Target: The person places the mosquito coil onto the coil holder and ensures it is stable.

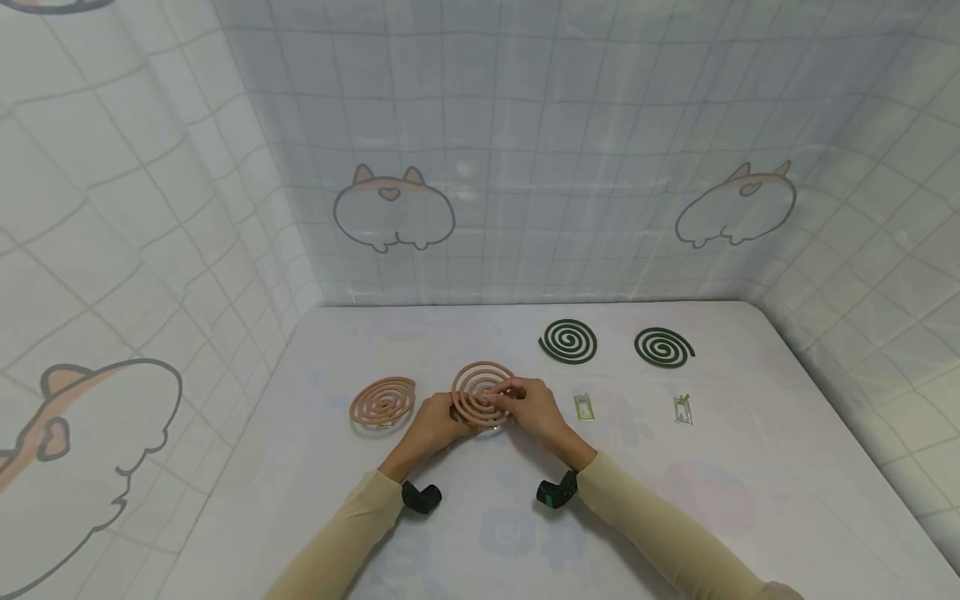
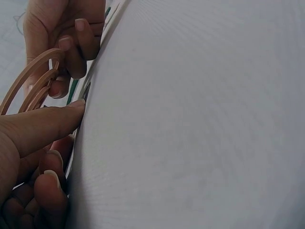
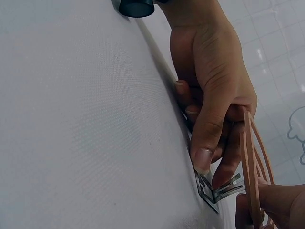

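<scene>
A brown mosquito coil (image 1: pixel 482 364) stands tilted between the two hands. My right hand (image 1: pixel 534 406) pinches it near its centre with thumb and fingers. Low at the coil's left side, my left hand (image 1: pixel 437 421) holds a small metal coil stand (image 3: pixel 206 192), its thumb pressing the flat base. Thin upright prongs of that stand point toward the coil in the right wrist view, where the coil (image 3: pixel 251 176) shows edge-on. Seen from the left wrist, the left thumb (image 2: pixel 47 125) lies close over the table, and the coil (image 2: pixel 26 78) arches above it.
Another brown coil (image 1: pixel 382 402) sits raised at the left, with a metal stand (image 1: pixel 386 425) under it. Two green coils, one nearer (image 1: pixel 567 342) and one farther right (image 1: pixel 664 347), lie flat behind two metal stands (image 1: pixel 583 407). Sheeted walls (image 1: pixel 525 100) surround the white table.
</scene>
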### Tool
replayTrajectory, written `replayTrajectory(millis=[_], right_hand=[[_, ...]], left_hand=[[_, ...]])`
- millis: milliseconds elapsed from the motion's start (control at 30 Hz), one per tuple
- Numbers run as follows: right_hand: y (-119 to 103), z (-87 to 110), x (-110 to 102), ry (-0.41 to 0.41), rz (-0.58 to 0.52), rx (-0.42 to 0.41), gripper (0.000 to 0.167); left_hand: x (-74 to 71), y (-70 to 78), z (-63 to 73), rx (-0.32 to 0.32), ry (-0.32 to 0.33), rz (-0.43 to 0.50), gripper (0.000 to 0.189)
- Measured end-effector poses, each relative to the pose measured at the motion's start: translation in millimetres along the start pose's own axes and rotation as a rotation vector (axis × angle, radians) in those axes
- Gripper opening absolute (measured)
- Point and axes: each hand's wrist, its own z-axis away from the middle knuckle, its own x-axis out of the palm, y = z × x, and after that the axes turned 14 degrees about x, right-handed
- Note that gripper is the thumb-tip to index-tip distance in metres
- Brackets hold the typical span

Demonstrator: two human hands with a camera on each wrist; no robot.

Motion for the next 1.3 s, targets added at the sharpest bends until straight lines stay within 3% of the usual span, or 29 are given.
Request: replayTrajectory(millis=[733, 1300], right_hand=[[2.8, -1.4, 0.8, -0.035, -0.001, -0.022, 0.017], [3.5, -3.5, 2.3, -0.053, -0.013, -0.02, 0.016]], left_hand=[[-1.1, -1.5, 1.2, 0.011, -0.009, 0.053, 0.022], [-0.3, -2.1, 0.4, 0.011, 0.019, -0.012, 0.024]])
